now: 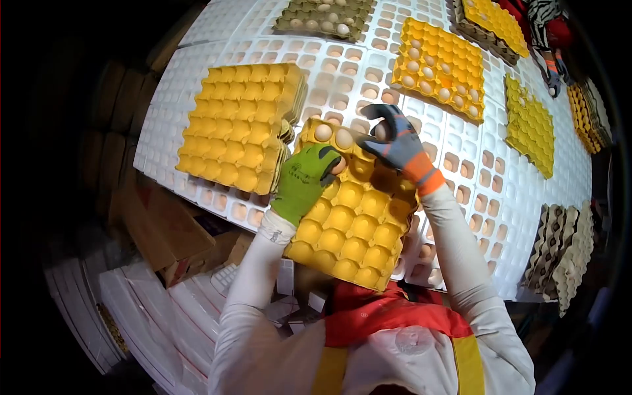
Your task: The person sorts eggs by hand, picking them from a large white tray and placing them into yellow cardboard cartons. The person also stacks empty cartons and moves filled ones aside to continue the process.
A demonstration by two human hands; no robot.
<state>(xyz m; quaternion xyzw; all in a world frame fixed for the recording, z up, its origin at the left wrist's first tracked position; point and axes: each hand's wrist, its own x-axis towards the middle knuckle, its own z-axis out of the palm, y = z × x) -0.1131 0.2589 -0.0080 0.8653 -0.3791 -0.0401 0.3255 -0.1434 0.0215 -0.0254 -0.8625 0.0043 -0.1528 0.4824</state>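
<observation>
A yellow egg tray (339, 243) lies in front of me, reaching past the near edge of the white table. Two pale eggs (343, 138) sit in its far row; the cups nearer to me hold none. My left hand (303, 181), in a green glove, is closed round a brownish egg (338, 166) low over the tray. My right hand (400, 146), in a grey and orange glove, curls its thumb and fingers round another egg (380, 131) at the tray's far right corner. The glove partly hides that egg.
White cell trays (431, 128) cover the table, many cells holding eggs. A yellow tray stack (230, 125) stands left. Part-filled trays (440, 62) lie farther off. Grey trays (559, 253) stand right, near a co-worker's gloved hand (552, 72). A cardboard box (161, 227) is below left.
</observation>
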